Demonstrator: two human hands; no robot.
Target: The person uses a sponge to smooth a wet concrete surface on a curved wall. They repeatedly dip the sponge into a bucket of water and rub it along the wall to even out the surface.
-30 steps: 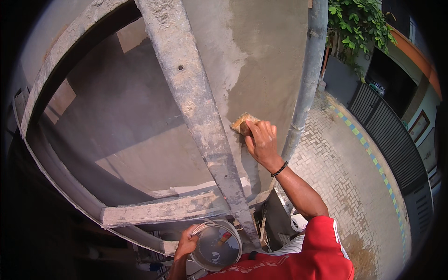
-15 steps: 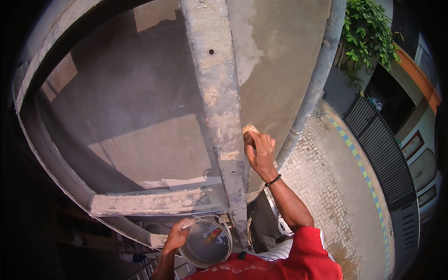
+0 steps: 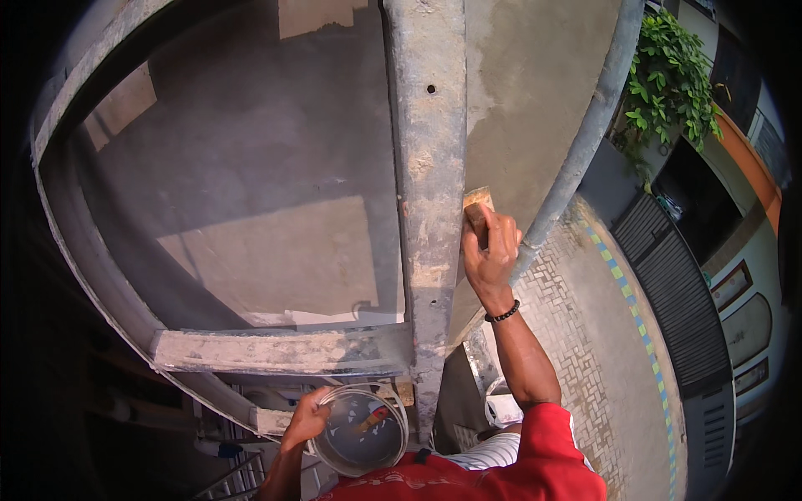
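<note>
My right hand (image 3: 493,255), with a dark beaded bracelet at the wrist, is closed on the grip of a wooden float (image 3: 479,198). The float lies against the grey plastered wall (image 3: 530,108), just right of the upright concrete beam (image 3: 433,167). Its working face is hidden. Low in the view, my left hand (image 3: 307,417) grips the rim of a round bucket (image 3: 404,424). Cloudy liquid and a brush (image 3: 374,417) with a red part are inside it. The bucket is close to my red shirt.
A horizontal concrete ledge (image 3: 276,349) meets the upright beam at lower left. Behind it is a recessed plastered panel (image 3: 276,242). A grey pipe (image 3: 576,159) edges the wall at right. Far below are paving (image 3: 576,334), a dark gate (image 3: 693,284) and a ladder (image 3: 230,480).
My right hand and the float have moved slightly up and right along the wall, away from the beam. My left hand still holds the bucket. The whole view has shifted.
</note>
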